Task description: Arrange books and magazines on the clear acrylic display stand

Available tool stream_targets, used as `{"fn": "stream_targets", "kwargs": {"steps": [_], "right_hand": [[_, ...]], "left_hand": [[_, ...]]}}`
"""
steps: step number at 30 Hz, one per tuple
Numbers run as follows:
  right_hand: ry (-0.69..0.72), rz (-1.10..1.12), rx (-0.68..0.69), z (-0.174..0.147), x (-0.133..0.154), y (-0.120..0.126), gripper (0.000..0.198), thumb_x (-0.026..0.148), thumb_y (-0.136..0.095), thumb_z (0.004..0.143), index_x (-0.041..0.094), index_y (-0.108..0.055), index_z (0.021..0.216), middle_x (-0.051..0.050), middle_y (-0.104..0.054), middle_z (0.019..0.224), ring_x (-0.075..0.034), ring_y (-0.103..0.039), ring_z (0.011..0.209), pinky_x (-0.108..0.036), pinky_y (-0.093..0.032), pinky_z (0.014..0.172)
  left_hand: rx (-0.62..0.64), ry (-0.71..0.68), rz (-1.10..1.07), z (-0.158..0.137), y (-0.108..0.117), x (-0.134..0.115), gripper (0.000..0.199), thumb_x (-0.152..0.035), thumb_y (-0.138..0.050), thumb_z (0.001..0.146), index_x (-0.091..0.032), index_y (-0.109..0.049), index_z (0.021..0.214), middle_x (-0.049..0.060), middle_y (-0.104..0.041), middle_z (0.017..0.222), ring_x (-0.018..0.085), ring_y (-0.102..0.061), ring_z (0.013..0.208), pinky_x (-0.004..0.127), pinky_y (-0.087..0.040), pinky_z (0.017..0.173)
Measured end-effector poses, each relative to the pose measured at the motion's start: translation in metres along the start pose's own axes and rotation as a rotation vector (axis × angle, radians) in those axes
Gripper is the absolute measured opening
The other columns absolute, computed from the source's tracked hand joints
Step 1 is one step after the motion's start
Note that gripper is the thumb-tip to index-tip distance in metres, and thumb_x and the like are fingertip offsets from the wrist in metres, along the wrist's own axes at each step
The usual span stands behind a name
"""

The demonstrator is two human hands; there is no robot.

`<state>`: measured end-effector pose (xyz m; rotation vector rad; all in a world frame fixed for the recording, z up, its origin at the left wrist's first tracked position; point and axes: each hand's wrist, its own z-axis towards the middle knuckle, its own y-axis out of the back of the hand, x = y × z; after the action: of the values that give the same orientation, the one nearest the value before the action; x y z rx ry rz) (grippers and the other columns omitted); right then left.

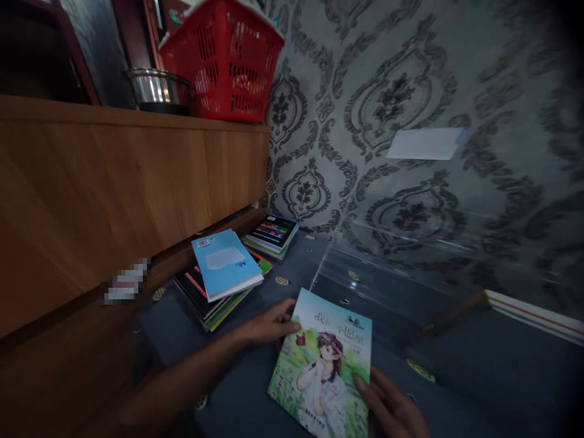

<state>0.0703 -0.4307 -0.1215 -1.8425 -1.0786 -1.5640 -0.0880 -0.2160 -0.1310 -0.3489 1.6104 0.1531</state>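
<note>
A paperback book (326,365) with an illustrated figure on a green and pale blue cover is held between my hands, front cover up. My left hand (274,323) grips its upper left edge, thumb on the cover and fingers underneath. At the lower right edge, my right hand (392,404) holds it the same way, its thumb on the cover. Left of the book lies a stack with a light blue book (228,263) on top, set askew over darker ones. Behind that, a second stack has a black-covered book (272,231) uppermost.
A wooden cabinet (137,182) runs along the left, bearing a red plastic basket (228,61) and a steel pot (157,88). A clear plastic box (387,258) stands at right against the patterned wall (392,79). Dark patterned cloth (228,371) covers the surface.
</note>
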Motion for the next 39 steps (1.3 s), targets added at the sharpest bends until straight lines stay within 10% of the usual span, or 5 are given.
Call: {"fn": "stream_targets", "kwargs": {"steps": [21,39], "right_hand": [[0.883,-0.154,-0.299,0.018,0.127,0.04,0.021,0.044,-0.067,0.085,0.023,-0.069,0.09,-0.001,-0.067,0.078,-0.017,-0.062,0.068,-0.028,-0.055,0.061],[0.781,-0.167,-0.277,0.063,0.085,0.049,0.035,0.038,-0.056,0.089,0.019,-0.066,0.116,-0.009,-0.071,0.107,-0.023,-0.065,0.093,-0.04,-0.055,0.081]], "left_hand": [[-0.286,-0.846,0.554,0.046,-0.034,-0.151,0.049,-0.03,-0.053,0.095,-0.021,-0.042,0.142,0.001,-0.063,0.091,0.016,-0.061,0.083,0.029,-0.05,0.08],[-0.346,-0.781,0.381,0.089,-0.032,-0.106,0.041,-0.028,-0.057,0.09,-0.021,-0.047,0.129,0.005,-0.07,0.103,0.018,-0.068,0.091,0.033,-0.051,0.086]]}}
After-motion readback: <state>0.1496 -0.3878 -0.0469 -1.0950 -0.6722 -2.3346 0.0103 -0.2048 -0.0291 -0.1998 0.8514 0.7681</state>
